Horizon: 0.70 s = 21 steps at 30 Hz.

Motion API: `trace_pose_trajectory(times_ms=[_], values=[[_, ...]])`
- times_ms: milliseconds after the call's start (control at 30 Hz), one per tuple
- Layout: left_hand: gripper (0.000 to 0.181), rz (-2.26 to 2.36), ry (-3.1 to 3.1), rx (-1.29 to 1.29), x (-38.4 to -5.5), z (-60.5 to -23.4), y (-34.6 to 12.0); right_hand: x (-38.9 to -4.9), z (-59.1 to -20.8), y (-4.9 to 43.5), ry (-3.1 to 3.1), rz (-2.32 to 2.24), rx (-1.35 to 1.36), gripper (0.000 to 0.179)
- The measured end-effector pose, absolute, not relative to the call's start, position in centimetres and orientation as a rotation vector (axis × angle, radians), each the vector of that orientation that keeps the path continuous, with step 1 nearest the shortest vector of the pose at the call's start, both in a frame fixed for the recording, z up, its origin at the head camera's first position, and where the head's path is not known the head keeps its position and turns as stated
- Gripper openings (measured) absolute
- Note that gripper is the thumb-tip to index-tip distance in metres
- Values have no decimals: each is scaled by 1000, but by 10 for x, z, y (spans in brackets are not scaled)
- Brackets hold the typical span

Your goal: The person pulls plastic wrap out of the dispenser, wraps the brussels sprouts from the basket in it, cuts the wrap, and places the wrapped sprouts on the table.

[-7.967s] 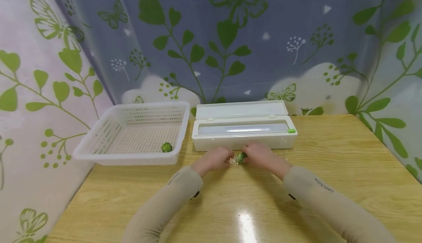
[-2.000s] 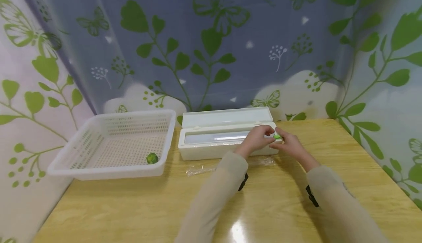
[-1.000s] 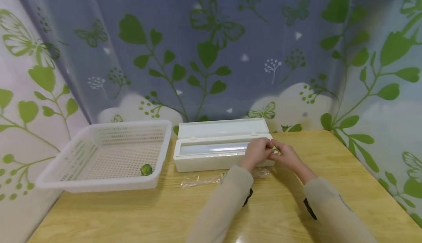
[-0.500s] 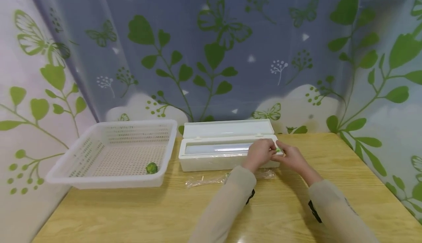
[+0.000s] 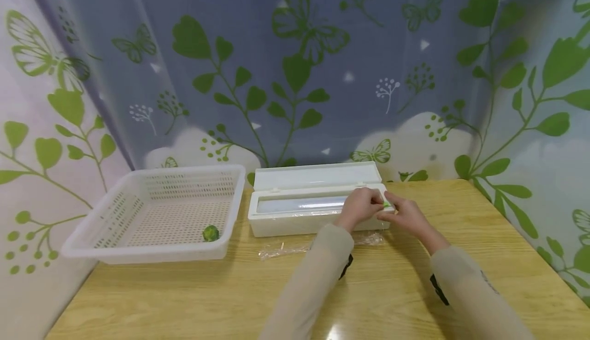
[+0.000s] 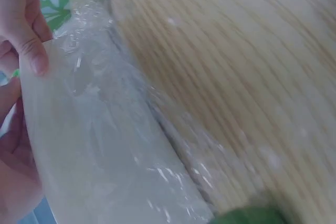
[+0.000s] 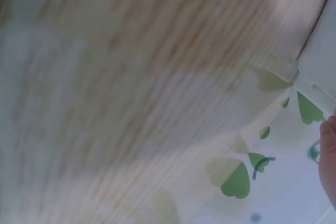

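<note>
A white cling film dispenser (image 5: 295, 223) stands with its lid (image 5: 318, 175) raised and the film roll (image 5: 301, 204) showing inside. At its right end, my left hand (image 5: 361, 208) pinches the small green slide cutter (image 5: 386, 204) with curled fingers. My right hand (image 5: 407, 216) grips that same end, its thumb (image 6: 37, 59) on the front wall in the left wrist view. Clear film (image 6: 105, 114) hangs over the front wall and lies crumpled on the table. A green round thing (image 6: 249, 216) peeks in at the bottom of that view; the left sleeve hides it from the head camera.
A white perforated basket (image 5: 152, 255) stands left of the dispenser, with one Brussels sprout (image 5: 210, 233) in its near right corner. The wooden table (image 5: 221, 299) ends at a patterned curtain (image 5: 230, 99) behind the dispenser.
Eight seconds ago both hands held a film-wrapped sprout before the dispenser; they have since moved to its right end. In the last second the fingers there shifted slightly, and the head view moved.
</note>
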<state>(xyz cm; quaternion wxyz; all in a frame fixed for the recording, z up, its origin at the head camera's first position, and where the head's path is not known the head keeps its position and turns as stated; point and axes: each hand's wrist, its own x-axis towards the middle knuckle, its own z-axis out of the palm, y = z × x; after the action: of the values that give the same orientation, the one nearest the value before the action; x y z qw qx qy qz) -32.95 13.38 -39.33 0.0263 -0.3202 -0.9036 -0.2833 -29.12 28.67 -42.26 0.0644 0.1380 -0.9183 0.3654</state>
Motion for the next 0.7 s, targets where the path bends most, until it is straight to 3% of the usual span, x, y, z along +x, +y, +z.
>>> trace_pose_trajectory(times_ms=[700], values=[[8, -1201, -2878, -890, -336, -390, 134, -292, -422, 288, -2787, 1171, 350, 73]])
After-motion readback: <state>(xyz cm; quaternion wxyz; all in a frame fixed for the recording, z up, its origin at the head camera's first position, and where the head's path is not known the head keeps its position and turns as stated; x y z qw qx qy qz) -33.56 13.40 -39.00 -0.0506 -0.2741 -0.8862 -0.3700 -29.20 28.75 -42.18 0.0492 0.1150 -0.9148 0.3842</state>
